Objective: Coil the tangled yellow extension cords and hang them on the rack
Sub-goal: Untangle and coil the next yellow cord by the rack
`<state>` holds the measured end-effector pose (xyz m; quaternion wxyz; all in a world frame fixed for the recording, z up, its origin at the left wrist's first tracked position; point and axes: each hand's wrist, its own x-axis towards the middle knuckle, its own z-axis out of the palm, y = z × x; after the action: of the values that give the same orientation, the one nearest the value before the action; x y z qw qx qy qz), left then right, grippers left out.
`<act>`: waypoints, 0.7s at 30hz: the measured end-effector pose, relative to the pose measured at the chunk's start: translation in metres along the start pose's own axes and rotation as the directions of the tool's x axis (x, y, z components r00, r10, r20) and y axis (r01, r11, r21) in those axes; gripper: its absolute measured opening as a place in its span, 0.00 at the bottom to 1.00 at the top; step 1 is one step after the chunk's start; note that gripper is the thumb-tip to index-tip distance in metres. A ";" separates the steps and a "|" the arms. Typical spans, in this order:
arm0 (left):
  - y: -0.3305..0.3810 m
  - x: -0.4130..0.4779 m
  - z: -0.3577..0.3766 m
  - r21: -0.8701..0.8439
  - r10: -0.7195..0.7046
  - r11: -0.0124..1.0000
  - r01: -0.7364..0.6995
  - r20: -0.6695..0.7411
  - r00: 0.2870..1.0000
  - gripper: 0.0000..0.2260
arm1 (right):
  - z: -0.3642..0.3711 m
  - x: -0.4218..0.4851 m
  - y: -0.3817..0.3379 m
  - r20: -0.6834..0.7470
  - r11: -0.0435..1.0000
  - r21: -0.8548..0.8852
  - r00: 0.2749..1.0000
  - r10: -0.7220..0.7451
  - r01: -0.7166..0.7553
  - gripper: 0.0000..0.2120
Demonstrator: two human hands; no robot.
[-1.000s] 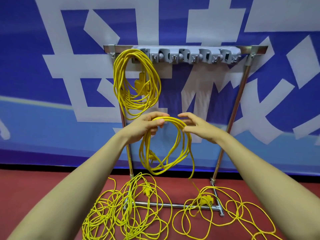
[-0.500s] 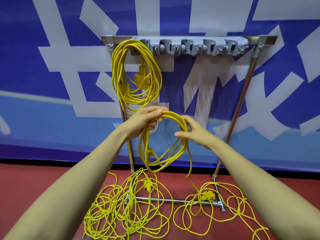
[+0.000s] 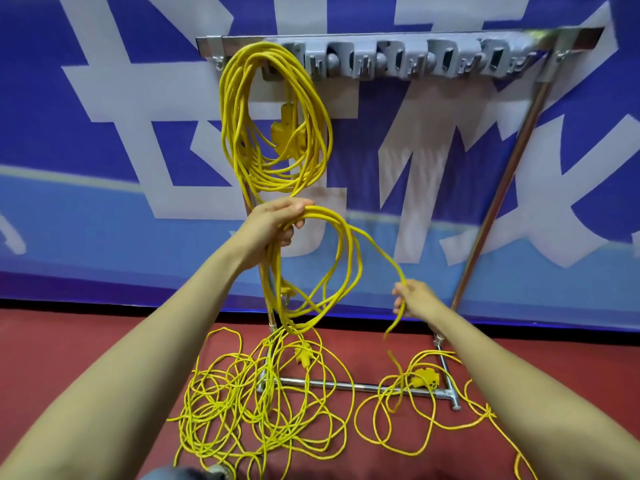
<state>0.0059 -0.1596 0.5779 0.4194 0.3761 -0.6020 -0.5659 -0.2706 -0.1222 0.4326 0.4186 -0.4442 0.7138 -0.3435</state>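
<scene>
Yellow loops of extension cord, the half-made coil (image 3: 272,278), hang from the left hand (image 3: 277,220). Its grip is curled round the gathered top of the loops, in front of the rack's left post. The loops droop to just above the red floor (image 3: 69,358). One strand (image 3: 377,249) runs from that bunch out and down to the right hand (image 3: 417,299), which is lower and to the right. The right hand's grip is pinching the strand between thumb and fingers, and the cord trails on below the hand (it blurs there, so its path is hard to follow).

Behind, the rack (image 3: 513,161) stands against a blue and white banner (image 3: 104,98). A grey hook strip (image 3: 433,60) runs along the top bar. A finished coil (image 3: 273,180) hangs at the strip's left end, with a yellow plug block (image 3: 287,133) inside its loops.

At the rack's foot a tangled pile (image 3: 242,410) of yellow cord lies on the floor over the left end of the base bar. To its right, looser loops (image 3: 391,431) spread round the right end of the base, with a yellow socket block (image 3: 425,377) among them beside the bar.
</scene>
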 end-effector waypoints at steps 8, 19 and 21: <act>-0.039 0.003 0.014 0.392 -0.117 0.912 0.123 -0.037 0.992 0.16 | -0.024 -0.001 -0.076 -0.226 0.931 -0.219 0.913 -0.338 0.291 0.08; -0.041 -0.005 0.037 0.426 -0.119 0.902 0.070 0.089 0.989 0.07 | 0.010 -0.055 -0.132 0.359 0.667 -0.305 0.731 -0.581 0.680 0.07; -0.034 -0.007 0.039 0.390 -0.126 0.917 0.080 0.094 0.988 0.05 | 0.005 -0.054 -0.127 0.298 0.743 -0.180 0.756 -0.583 0.644 0.07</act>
<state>-0.0287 -0.1417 0.5432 0.2710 0.4485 -0.7043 -0.4790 -0.2085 -0.1205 0.5561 0.2931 -0.7437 0.5151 -0.3094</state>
